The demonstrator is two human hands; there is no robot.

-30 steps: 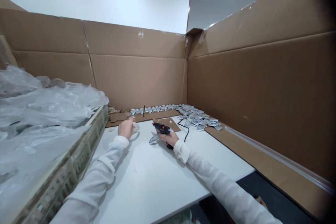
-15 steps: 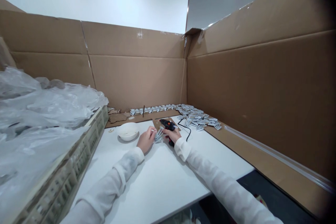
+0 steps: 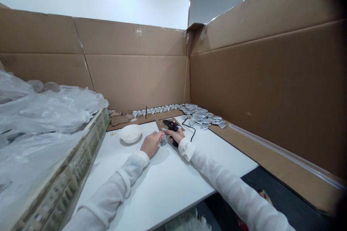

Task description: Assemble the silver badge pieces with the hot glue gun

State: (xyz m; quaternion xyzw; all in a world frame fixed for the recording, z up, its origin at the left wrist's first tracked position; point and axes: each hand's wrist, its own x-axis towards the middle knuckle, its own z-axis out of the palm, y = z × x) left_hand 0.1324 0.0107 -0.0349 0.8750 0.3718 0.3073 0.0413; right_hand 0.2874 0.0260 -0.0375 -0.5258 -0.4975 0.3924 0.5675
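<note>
My right hand (image 3: 176, 135) is closed round a black and orange hot glue gun (image 3: 171, 125), whose cord trails off behind it. My left hand (image 3: 151, 144) is closed, fingertips pinched at a small grey-and-white flat piece (image 3: 163, 140) between the two hands. That piece is partly covered by my fingers, so its exact kind does not show. A brown board (image 3: 159, 125) lies under the glue gun. Left of my left hand stands a white bowl (image 3: 130, 138) with little visible inside.
Similar pieces are heaped (image 3: 202, 116) at the back right and lined up in a row (image 3: 155, 110) at the back. A plastic crate (image 3: 78, 166) covered with clear plastic bags (image 3: 54, 104) flanks the white table (image 3: 159, 187). Cardboard walls (image 3: 135, 72) enclose the back and right.
My left fingers have closed in on the small piece, nearer to my right hand. The glue gun stays in my right hand. The view has shifted slightly.
</note>
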